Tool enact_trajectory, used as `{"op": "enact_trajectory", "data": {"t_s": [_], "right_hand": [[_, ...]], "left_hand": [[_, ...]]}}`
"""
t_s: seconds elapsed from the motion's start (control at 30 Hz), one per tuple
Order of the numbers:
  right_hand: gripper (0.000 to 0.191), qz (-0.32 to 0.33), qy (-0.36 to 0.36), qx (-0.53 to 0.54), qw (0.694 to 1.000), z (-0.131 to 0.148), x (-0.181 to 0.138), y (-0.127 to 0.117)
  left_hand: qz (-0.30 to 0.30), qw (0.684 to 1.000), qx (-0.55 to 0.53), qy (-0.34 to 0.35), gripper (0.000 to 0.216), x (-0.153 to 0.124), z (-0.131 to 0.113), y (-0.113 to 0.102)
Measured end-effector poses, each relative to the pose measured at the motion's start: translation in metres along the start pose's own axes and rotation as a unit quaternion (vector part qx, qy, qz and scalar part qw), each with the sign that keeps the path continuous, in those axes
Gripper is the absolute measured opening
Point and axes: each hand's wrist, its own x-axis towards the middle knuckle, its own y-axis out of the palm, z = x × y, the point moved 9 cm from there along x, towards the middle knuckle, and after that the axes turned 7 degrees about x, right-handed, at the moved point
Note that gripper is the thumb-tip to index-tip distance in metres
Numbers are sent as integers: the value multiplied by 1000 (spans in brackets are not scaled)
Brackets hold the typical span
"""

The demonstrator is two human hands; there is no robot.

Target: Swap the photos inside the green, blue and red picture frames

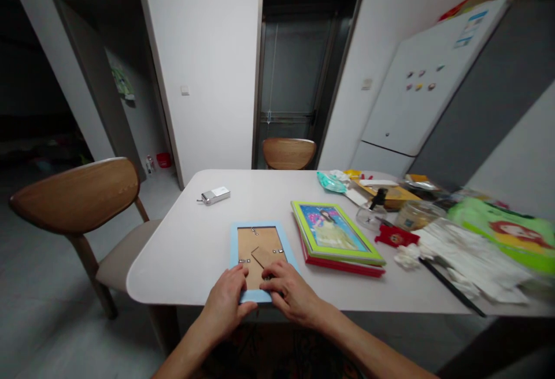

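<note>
A light blue picture frame (235, 246) lies face down at the table's near edge, its brown backing board (260, 240) showing. Small metal clips (278, 251) sit along the backing's edges, and a thin stand outline or wire crosses its middle. My left hand (228, 295) grips the frame's lower left corner, thumb at the near edge and fingers on the side. My right hand (290, 292) is closed at the lower right, its fingers curled over the backing by the near rim. Whatever lies under those fingertips is hidden.
Right of the frame, a green picture frame (342, 254) with a figure in a dress rests on red ones. A silver box-like device (215, 195) lies at the left. Tissues (468, 257), a black stick (451, 286), a jar (416, 217) and bags crowd the right side. Wooden chairs (82, 194) stand around.
</note>
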Motion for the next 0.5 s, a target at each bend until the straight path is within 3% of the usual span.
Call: {"op": "enact_trajectory", "data": {"t_s": [0.13,0.3,0.4,0.5], "right_hand": [[34,-115,25,75,990,-7,-3,-23],[20,-304,138,203,921,-27,-32,-66],[16,-343,179,298,873,-29,-48,-77],[15,-375,160,358,840,-21,-53,-90]], "left_hand": [[-3,997,78,23,31,3,-12,7],[-28,995,88,49,14,8,-12,-4],[-74,993,72,49,11,10,-10,-21],[-116,991,45,53,14,8,-17,-31]]}}
